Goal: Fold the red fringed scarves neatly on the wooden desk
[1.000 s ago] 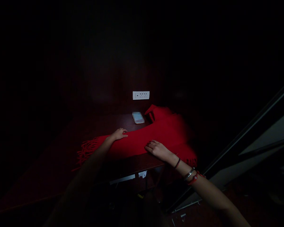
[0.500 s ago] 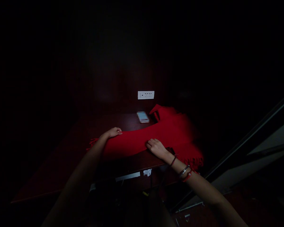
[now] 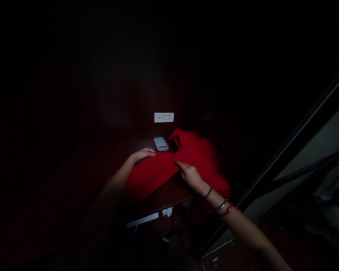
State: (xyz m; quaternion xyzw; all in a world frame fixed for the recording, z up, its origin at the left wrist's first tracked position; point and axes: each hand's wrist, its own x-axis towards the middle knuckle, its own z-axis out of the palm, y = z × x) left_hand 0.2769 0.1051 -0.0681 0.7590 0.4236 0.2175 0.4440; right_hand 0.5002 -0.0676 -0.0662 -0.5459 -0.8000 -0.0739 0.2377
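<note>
A red scarf (image 3: 149, 171) with fringed ends stretches over the dark wooden table, its bulk loosely heaped on the right. At its far edge, my left hand (image 3: 143, 153) is closed on the cloth, fingers together and pointing right. My right hand (image 3: 191, 176) pinches the near edge about where the strip meets the heap, with the index finger reaching over the fabric. The left fringe is mostly hidden behind my left forearm. Several bands circle my right wrist.
Behind the scarf lies a phone (image 3: 161, 143) with a lit screen. A white socket panel (image 3: 164, 117) is on the wall. The table's front edge (image 3: 164, 207) runs below my hands. At right, a dark slanted frame (image 3: 271, 162) stands beside a partly visible fan-like object (image 3: 335, 192). Deep shadow covers the surroundings.
My left hand has come closer to my right hand along the far edge. The strip between them is shorter and slants more. The whole view has turned slightly rightward.
</note>
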